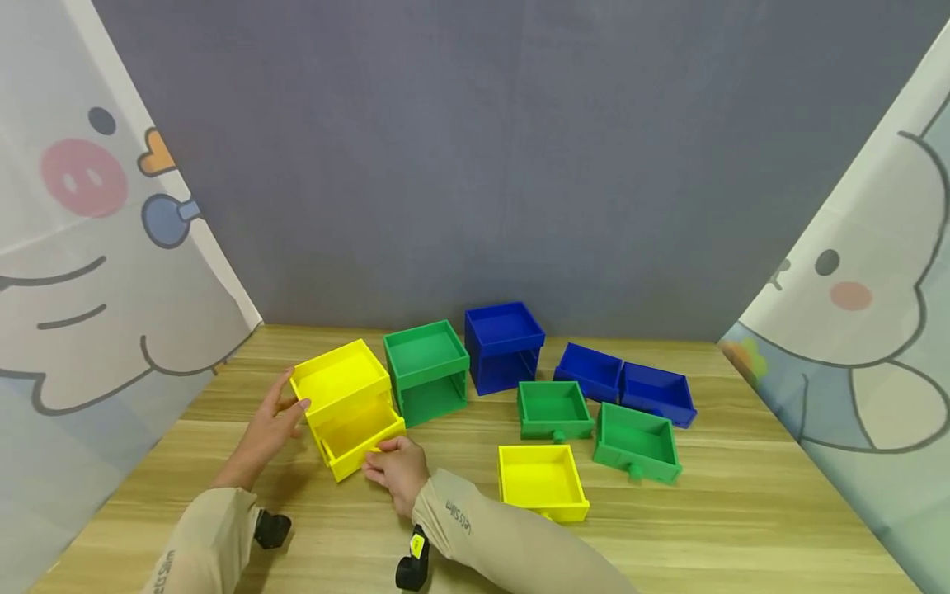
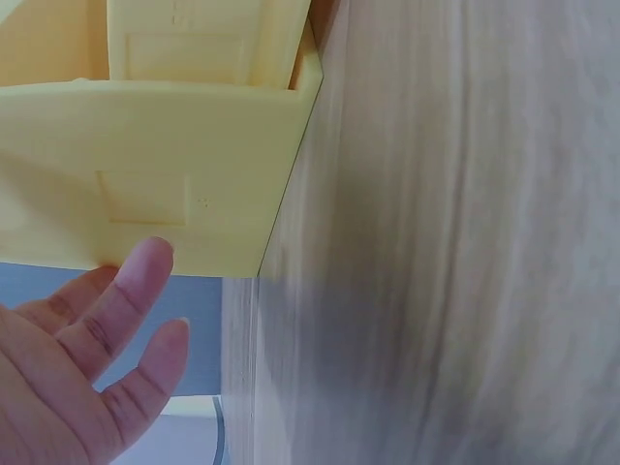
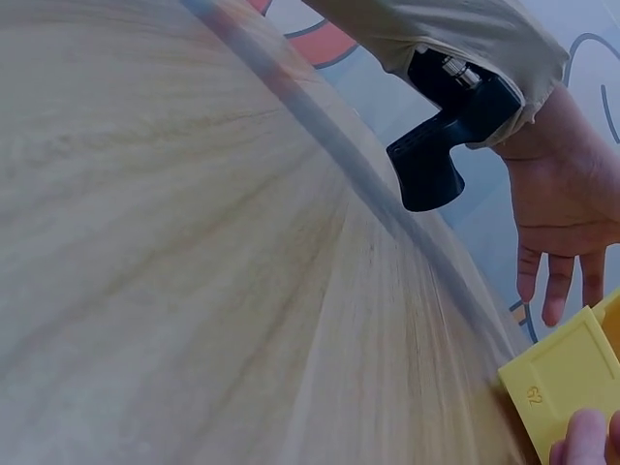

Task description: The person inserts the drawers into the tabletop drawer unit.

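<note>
A yellow drawer cabinet (image 1: pixel 337 381) stands at the left of the table, with a yellow drawer (image 1: pixel 364 439) sticking partly out of its lower front. My right hand (image 1: pixel 401 474) pinches the front of this drawer at its knob, which the fingers mostly hide. My left hand (image 1: pixel 267 433) rests against the cabinet's left side, thumb near the front edge and fingers farther back. In the left wrist view, the left hand's fingers (image 2: pixel 145 271) are loosely extended beside the yellow side wall. The right wrist view catches the yellow drawer's front (image 3: pixel 567 373) with fingertips at it.
A green cabinet (image 1: pixel 426 351) and a blue cabinet (image 1: pixel 505 326) stand behind and to the right. Loose on the table lie another yellow drawer (image 1: pixel 542 478), two green drawers (image 1: pixel 552 404) and two blue drawers (image 1: pixel 590 371). A grey cloth wall (image 1: pixel 482 165) borders the table's back.
</note>
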A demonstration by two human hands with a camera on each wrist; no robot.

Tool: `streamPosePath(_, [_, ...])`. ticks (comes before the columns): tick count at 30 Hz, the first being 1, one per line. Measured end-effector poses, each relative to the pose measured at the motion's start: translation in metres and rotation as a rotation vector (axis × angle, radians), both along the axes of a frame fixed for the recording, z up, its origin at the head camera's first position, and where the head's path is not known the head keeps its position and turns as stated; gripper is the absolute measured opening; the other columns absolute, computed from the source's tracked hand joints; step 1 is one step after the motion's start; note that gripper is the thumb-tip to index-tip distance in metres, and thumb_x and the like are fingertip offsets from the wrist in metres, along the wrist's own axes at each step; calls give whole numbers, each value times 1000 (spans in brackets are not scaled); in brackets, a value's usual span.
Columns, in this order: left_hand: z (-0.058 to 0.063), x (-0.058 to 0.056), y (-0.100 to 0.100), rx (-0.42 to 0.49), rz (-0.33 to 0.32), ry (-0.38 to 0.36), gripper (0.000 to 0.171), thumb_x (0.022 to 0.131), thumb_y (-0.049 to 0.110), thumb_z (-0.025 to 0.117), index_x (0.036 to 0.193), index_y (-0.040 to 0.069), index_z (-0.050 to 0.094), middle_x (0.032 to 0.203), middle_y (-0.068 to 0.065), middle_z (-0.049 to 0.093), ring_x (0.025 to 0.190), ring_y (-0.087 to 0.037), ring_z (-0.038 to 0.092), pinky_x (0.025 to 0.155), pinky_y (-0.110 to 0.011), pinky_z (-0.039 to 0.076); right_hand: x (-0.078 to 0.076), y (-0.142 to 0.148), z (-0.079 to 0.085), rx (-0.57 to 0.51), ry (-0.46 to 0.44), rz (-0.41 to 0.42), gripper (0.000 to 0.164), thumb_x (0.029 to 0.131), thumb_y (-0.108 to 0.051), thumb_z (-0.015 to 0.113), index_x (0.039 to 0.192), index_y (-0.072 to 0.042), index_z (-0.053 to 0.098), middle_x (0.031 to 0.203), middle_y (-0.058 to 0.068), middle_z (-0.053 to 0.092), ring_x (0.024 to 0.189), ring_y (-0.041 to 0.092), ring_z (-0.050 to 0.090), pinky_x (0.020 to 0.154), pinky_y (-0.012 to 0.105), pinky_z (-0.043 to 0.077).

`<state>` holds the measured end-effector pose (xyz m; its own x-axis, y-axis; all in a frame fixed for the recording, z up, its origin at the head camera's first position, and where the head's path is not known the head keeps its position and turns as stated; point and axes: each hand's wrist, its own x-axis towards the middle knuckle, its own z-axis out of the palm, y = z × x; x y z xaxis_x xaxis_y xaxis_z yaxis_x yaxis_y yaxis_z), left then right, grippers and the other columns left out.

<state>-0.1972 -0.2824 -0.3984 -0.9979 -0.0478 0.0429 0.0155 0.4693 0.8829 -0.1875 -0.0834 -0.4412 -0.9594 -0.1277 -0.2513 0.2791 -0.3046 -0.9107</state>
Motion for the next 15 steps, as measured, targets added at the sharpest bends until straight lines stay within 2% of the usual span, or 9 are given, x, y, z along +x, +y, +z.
streamPosePath(3, [-1, 0, 2, 8, -7, 0, 70, 104, 25, 42, 154, 8, -3, 139, -44, 27, 116, -52, 45, 74, -37, 53, 0, 0, 0, 5, 1, -4, 13, 83, 13, 64, 89, 6, 55, 79, 15, 61, 74, 24, 68, 70, 32, 56])
streamPosePath(8, [2, 2, 1, -35, 3, -32, 72, 103, 32, 41, 154, 14, -6, 140, -43, 26, 97, -46, 59, 85, -55, 46, -2, -4, -1, 2, 9, -12, 13, 83, 13, 64, 88, 5, 55, 79, 15, 61, 72, 23, 67, 70, 32, 56])
streamPosePath(10, [3, 3, 0, -50, 9, -41, 72, 103, 33, 41, 154, 16, -7, 140, -43, 26, 91, -44, 61, 86, -58, 44, -3, -7, 0, -3, 9, -13, 13, 83, 13, 64, 87, 4, 55, 78, 15, 62, 71, 22, 67, 69, 32, 56])
streamPosePath(15, [1, 2, -1, -38, 5, -22, 71, 104, 29, 42, 154, 12, -5, 139, -44, 27, 100, -48, 57, 83, -52, 48, -6, -8, -1, 14, -1, -20, 14, 82, 14, 64, 87, 4, 56, 77, 13, 62, 70, 23, 67, 68, 33, 56])
